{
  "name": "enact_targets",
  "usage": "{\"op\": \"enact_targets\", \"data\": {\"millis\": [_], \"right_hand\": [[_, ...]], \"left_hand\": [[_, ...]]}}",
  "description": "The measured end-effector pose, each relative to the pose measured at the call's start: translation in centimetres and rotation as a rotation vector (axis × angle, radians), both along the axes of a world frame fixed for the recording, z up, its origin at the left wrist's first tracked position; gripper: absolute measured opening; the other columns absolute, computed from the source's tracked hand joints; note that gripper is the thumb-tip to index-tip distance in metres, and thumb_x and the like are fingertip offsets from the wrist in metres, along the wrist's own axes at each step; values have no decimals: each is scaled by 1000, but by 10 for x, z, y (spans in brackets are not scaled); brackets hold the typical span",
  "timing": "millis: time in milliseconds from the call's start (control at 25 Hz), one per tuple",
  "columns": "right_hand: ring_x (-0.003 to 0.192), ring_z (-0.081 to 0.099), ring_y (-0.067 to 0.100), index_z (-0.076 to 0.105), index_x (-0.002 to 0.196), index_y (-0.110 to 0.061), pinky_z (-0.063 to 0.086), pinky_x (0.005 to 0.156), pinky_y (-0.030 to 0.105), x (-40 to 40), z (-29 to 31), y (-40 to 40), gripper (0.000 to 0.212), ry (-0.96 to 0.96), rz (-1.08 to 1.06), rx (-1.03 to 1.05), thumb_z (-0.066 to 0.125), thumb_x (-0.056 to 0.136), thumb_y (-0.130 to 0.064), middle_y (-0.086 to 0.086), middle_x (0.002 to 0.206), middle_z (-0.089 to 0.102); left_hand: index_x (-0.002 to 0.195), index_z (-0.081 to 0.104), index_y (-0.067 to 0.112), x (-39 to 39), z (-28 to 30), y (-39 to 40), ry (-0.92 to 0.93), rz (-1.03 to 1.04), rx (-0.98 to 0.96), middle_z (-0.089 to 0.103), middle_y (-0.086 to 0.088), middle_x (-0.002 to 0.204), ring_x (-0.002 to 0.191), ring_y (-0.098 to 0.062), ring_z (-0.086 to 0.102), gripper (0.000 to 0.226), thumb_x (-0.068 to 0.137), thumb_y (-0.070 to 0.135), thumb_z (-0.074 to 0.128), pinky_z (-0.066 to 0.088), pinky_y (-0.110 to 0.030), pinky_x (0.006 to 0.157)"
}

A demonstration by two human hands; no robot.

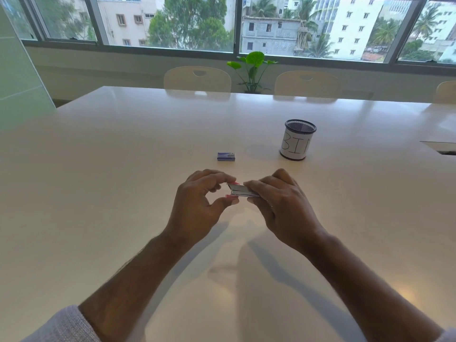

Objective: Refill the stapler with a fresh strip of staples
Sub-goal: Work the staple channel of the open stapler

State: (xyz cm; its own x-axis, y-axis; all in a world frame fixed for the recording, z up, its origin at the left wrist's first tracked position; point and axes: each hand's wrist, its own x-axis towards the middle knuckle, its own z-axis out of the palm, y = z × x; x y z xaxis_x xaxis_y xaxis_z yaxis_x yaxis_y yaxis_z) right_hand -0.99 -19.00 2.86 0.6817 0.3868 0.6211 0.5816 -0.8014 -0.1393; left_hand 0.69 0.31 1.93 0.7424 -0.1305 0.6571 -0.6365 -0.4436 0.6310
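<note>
A small stapler (240, 190) with silver metal and pink plastic parts is held a little above the white table (123, 169), between both hands. My right hand (278, 206) wraps its right end. My left hand (197, 203) pinches its left end, with fingers on the upper pink tip and the thumb under the lower pink tip. Much of the stapler is hidden by my fingers. A small blue staple box (227, 156) lies flat on the table beyond my hands, apart from them.
A mesh cup (297, 143) wrapped in paper marked "BIN" stands at the right, beyond my hands. A cable slot (441, 147) is cut into the table at the far right. Chairs (197, 79) and a potted plant (253, 70) line the far side under the windows.
</note>
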Motion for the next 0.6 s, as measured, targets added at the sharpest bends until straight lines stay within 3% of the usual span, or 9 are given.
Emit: {"op": "enact_targets", "data": {"millis": [200, 400, 480, 600], "right_hand": [[86, 50, 22, 66, 118, -11, 44, 76, 31, 1, -3, -3, 31, 34, -6, 6, 66, 88, -16, 3, 100, 72], [94, 41, 12, 68, 114, -18, 40, 77, 23, 5, -9, -10, 32, 219, 7, 47, 72, 83, -16, -3, 100, 62], [93, 40, 10, 68, 112, -21, 37, 77, 21, 7, -12, -13, 29, 316, 19, 24, 71, 84, -19, -9, 96, 58], [92, 41, 11, 69, 109, -25, 32, 76, 20, 8, -16, -14, 26, 431, 26, -31, 71, 83, -23, -12, 91, 54]], "left_hand": [[111, 70, 22, 1, -5, -1, 39, -2, 48, 65, 14, 104, 84, -9, 60, 43, 70, 22, 84, 50, -11, 74], [113, 69, 26, 4, -16, -1, 164, -12, 169, 65, 16, 104, 85, 0, 59, 46, 70, 30, 84, 44, -2, 69], [110, 70, 26, 5, -19, 0, 209, -37, 239, 66, 16, 102, 86, 0, 59, 43, 70, 34, 83, 44, -5, 72], [104, 72, 25, 6, -22, 3, 273, -72, 343, 70, 11, 102, 93, -7, 61, 40, 68, 39, 82, 48, -23, 83]]}}
